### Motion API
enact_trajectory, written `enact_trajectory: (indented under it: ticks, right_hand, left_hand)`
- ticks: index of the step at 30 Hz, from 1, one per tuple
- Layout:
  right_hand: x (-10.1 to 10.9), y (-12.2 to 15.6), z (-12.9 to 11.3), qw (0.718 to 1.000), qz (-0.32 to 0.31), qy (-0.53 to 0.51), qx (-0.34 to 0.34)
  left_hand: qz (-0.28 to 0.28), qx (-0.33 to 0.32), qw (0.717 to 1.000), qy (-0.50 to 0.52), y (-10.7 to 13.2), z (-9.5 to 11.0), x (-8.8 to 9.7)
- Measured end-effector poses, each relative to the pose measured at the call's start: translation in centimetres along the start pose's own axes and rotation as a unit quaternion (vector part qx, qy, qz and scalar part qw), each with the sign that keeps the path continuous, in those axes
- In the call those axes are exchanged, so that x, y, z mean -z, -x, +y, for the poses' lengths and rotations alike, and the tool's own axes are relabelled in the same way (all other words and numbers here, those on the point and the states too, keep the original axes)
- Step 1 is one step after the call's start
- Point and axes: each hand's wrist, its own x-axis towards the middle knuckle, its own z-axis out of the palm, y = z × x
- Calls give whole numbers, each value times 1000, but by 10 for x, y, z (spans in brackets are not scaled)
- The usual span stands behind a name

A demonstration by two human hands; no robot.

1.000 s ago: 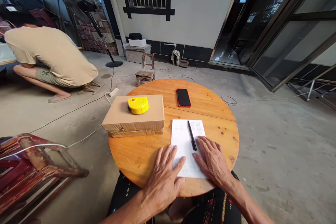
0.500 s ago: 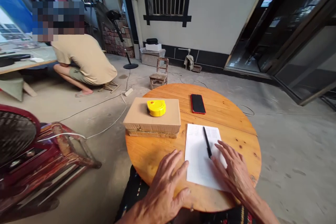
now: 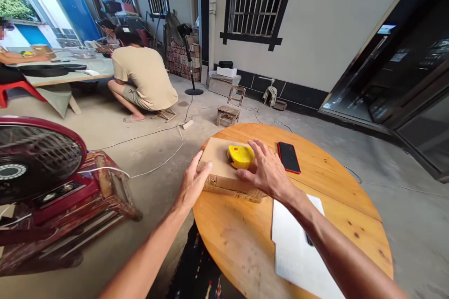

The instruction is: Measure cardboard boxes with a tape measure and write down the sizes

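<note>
A yellow tape measure [image 3: 240, 156] with a red button lies on top of a cardboard box [image 3: 219, 154]. My right hand [image 3: 269, 172] reaches over the box, fingers and thumb spread around the tape measure's right end but not closed on it. At the box's left edge, my left hand [image 3: 192, 178] grips the corner, thumb on top and fingers along the side. Beneath my right forearm are white paper sheets [image 3: 291, 247] and a black pen [image 3: 309, 239], mostly hidden. A red-cased phone [image 3: 289, 157] lies just beyond my right hand.
Everything rests on a round wooden table [image 3: 238, 238]. To the left, a dark red fan [image 3: 38, 163] sits on a worn wooden stool [image 3: 112, 191]. A small wooden chair [image 3: 230, 108] stands beyond the table. A person in a tan shirt [image 3: 145, 72] squats near a work table [image 3: 100, 66].
Both hands have moved forward and left from beside the paper to the box and tape measure. The view has swung left, bringing more people into sight. The paper sheets are now skewed apart.
</note>
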Motion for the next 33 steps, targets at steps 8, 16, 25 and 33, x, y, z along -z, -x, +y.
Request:
enact_trajectory:
  ticks: [8,16,25,33]
  right_hand:
    - [-5,-15,-5,955,66,-271,-103]
    - [14,98,5,785,238,-524,-231]
    - [0,102,10,772,226,-548,-231]
    - [29,186,13,830,32,-527,-179]
  left_hand:
    - [1,2,999,37,10,0,-6]
    - [35,-3,999,-22,109,-51,10]
    - [48,-7,995,-89,89,-49,-12]
    - [-2,-23,999,-40,147,7,7]
